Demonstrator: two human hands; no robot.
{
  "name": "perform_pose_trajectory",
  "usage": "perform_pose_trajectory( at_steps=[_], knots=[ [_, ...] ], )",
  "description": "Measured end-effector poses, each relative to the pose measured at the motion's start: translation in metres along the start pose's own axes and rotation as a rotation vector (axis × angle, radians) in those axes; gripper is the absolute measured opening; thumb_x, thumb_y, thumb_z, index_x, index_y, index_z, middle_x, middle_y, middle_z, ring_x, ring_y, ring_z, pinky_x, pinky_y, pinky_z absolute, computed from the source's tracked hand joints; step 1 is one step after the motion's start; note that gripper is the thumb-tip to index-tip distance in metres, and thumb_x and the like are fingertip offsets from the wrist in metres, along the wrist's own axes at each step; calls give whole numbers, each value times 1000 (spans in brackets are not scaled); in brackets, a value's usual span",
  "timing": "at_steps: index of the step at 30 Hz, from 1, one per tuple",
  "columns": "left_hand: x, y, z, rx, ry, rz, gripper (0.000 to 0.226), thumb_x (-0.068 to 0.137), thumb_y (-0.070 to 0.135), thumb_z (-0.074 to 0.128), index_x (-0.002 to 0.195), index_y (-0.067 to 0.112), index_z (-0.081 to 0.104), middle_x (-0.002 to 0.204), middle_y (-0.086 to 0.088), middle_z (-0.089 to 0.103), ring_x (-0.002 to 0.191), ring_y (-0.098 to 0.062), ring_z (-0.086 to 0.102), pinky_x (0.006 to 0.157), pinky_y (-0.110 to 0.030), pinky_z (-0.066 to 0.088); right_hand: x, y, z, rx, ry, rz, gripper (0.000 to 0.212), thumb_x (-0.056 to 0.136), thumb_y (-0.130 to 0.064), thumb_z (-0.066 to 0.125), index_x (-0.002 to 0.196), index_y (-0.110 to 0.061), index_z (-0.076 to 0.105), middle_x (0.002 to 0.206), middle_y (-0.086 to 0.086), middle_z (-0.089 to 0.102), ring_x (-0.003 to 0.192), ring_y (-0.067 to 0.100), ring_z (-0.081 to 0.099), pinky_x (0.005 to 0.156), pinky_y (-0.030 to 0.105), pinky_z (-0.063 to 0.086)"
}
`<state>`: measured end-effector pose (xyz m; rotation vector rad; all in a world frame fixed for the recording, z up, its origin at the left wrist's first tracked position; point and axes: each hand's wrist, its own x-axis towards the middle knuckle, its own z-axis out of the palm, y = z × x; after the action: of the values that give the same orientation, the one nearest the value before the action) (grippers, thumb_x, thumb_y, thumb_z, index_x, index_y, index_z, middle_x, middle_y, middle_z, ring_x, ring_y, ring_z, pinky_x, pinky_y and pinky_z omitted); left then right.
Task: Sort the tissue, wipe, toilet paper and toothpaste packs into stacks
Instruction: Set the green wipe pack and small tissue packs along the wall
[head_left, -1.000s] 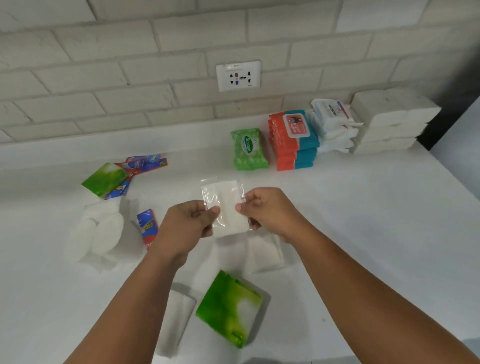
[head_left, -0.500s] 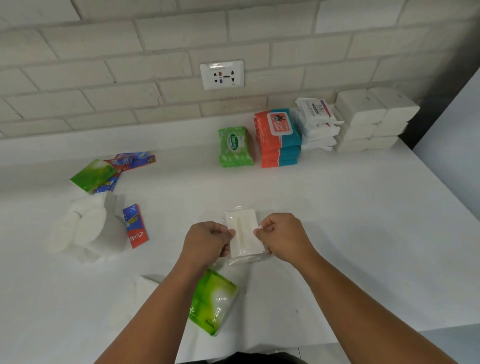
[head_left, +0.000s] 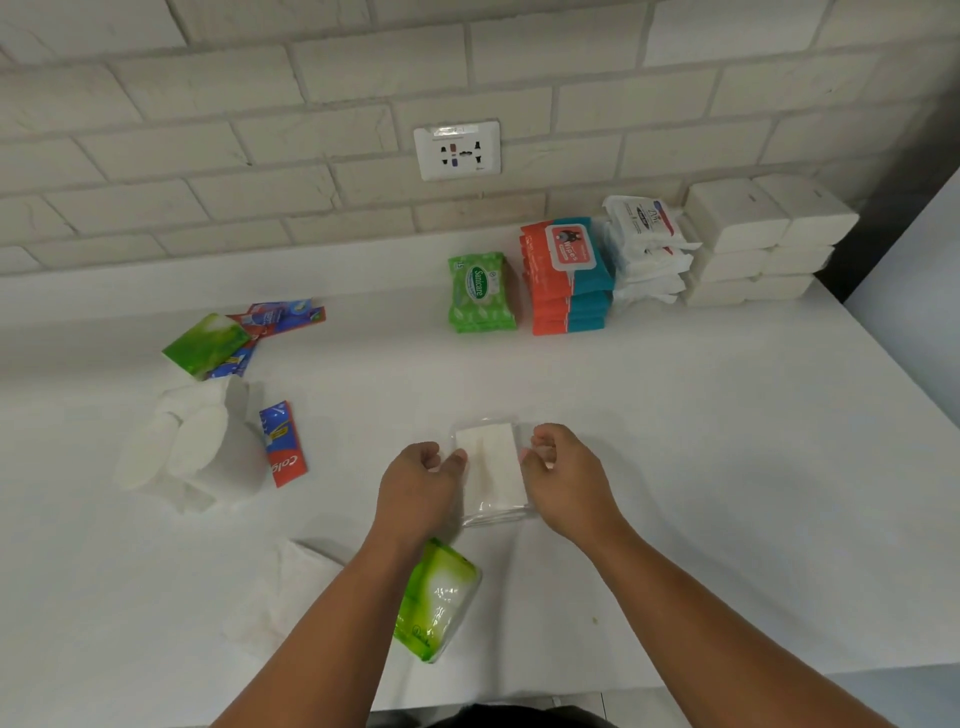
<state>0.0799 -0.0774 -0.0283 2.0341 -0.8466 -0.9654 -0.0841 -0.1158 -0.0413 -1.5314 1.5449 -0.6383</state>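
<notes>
Now squaring a clear-wrapped tissue pack onto a low pile at mid-counter, with left hand and right hand apart, pinching its long edges. Next, probably: release without nudging the pile, then reach for the green pack nearby.

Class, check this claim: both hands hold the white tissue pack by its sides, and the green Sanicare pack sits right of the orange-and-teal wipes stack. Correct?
One slip: the head view shows the green Sanicare pack left of the orange-and-teal wipes stack, not right. The left hand and right hand do hold the white tissue pack by its sides.
</notes>
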Motion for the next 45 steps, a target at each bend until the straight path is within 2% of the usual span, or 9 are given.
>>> perform_pose_trajectory(
  at_steps=[2, 5, 10, 15, 22, 26, 31, 42, 45],
  knots=[
    [-3, 0, 3, -38, -30, 23, 32, 97, 32, 62, 120, 10, 63, 113, -9, 65, 106, -27, 63, 99, -41, 49, 1, 1, 6, 47, -85, 34, 38, 98, -32, 51, 133, -18, 53, 132, -3, 58, 125, 15, 54, 107, 32, 42],
    [-12, 2, 7, -92, -105, 53, 25, 99, 24, 56, 77, 12, 51, 72, -6, 53, 62, -19, 50, 62, -30, 42, 1, 7, 14, 71, -187, 68, 13, 95, -37, 43, 106, -31, 39, 114, -8, 53, 104, 13, 52, 95, 31, 43],
    [-23, -1, 15, -136, -134, 75, 14, 100, 18, 52, 92, 16, 63, 82, 3, 70, 70, -13, 64, 64, -26, 46, -8, -1, 12, 152, -221, 30, 30, 104, -18, 39, 130, -28, 51, 116, -4, 62, 107, 17, 61, 90, 28, 49],
    [-30, -3, 17, -185, -75, 95, 30, 99, 13, 51, 71, 19, 43, 52, 18, 50, 44, 2, 44, 45, -11, 35, -12, 3, 14, 156, -179, 81, 47, 103, -30, 39, 149, -26, 38, 139, -5, 54, 127, 21, 53, 107, 43, 45],
    [-34, -8, 22, -236, -90, 104, 18, 99, 12, 49, 87, 20, 59, 78, 8, 67, 70, -11, 61, 65, -26, 47, -16, 10, 22, 158, -157, 35, 37, 102, -20, 37, 135, -29, 50, 114, -5, 66, 104, 14, 63, 96, 39, 52],
    [-25, -5, 18, -230, -59, 111, 18, 98, 11, 49, 85, 19, 59, 73, 9, 65, 68, -13, 58, 63, -27, 46, -6, 6, 28, 116, -171, 17, 42, 103, -18, 35, 143, -29, 46, 120, -4, 65, 107, 14, 62, 99, 37, 51],
    [-2, -4, 7, -212, -20, 109, 15, 95, 18, 49, 91, 18, 63, 84, -3, 71, 80, -28, 66, 74, -44, 55, 15, -8, 44, 72, -174, -11, 43, 103, -17, 36, 145, -24, 45, 126, -1, 64, 110, 17, 62, 100, 36, 51],
    [107, -6, -37, -198, 39, 164, 20, 96, 14, 48, 90, -5, 49, 84, -25, 53, 68, -17, 46, 61, -33, 42, 86, -61, 112, 141, -117, -32, 51, 103, -14, 38, 154, -18, 33, 148, 2, 50, 134, 18, 48, 113, 31, 37],
    [137, 0, -42, -191, 45, 211, 16, 94, 7, 50, 78, 4, 50, 68, -9, 52, 61, -12, 44, 58, -25, 40, 112, -73, 124, 182, -75, -21, 53, 102, -12, 40, 154, -15, 31, 152, 2, 45, 139, 17, 43, 117, 30, 32]
  ],
)
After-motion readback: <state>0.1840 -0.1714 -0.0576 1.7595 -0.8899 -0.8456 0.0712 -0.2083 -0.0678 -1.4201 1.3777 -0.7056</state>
